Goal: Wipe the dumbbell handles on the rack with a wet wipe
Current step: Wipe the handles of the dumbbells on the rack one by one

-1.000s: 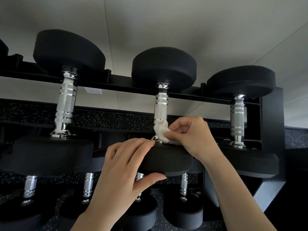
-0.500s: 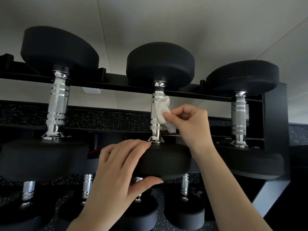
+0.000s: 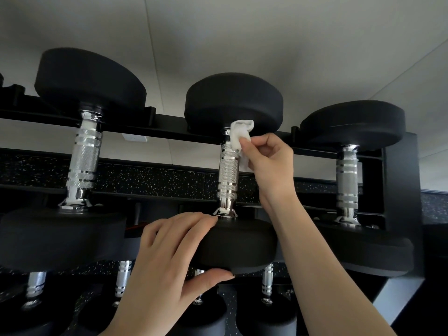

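Three black dumbbells with chrome knurled handles lie across the top tier of a black rack [image 3: 400,190]. My right hand [image 3: 266,156] pinches a crumpled white wet wipe [image 3: 238,135] against the far end of the middle dumbbell's handle [image 3: 228,173], just under its far head [image 3: 234,103]. My left hand [image 3: 169,258] grips the near head [image 3: 240,246] of that same dumbbell, fingers on top and thumb underneath. The left dumbbell's handle [image 3: 84,161] and the right dumbbell's handle [image 3: 348,183] are untouched.
A lower tier holds several more dumbbells with chrome handles [image 3: 123,277], partly hidden behind the near heads and my arms. A speckled black panel [image 3: 150,178] runs behind the rack. Pale wall panels [image 3: 242,32] fill the space beyond.
My right hand has slid the wipe along the middle handle from its near end up to its far end. My left hand has kept its grip on the near head.
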The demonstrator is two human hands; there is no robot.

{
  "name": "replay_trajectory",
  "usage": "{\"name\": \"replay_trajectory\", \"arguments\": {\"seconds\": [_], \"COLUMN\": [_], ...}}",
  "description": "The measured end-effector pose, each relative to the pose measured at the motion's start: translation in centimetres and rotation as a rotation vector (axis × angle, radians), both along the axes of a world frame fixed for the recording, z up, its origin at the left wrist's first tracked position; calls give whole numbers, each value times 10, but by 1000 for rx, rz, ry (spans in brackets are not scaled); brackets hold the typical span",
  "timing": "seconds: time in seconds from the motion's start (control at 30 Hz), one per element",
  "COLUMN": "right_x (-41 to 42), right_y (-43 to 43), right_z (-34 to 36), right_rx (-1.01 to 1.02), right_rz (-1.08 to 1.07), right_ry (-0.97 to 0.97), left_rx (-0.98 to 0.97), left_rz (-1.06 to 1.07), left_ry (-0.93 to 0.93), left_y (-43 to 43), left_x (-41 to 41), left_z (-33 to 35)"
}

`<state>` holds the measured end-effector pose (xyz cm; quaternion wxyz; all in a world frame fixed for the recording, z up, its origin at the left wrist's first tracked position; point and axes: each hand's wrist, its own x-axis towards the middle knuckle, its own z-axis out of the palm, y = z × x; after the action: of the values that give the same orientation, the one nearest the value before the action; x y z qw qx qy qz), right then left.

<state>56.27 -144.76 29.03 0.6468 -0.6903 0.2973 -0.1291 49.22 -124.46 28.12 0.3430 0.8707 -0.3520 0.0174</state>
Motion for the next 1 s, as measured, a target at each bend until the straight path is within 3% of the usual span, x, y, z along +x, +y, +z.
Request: {"name": "replay_trajectory", "arguments": {"seconds": [0.2,0.57,1.0], "right_x": [3,4,-2], "right_y": [-3,-12,-15], "right_z": [-7,-23,-22], "right_rx": [140,784,792], "right_rz": [102,336,430], "right_ry": [29,-147,-82], "left_rx": [4,16,25], "left_rz": [7,9,16], "left_ry": [-17,-3,6], "left_y": [-2,-2,0], "left_x": [0,-1,-1], "left_z": [-1,-6,-4]}}
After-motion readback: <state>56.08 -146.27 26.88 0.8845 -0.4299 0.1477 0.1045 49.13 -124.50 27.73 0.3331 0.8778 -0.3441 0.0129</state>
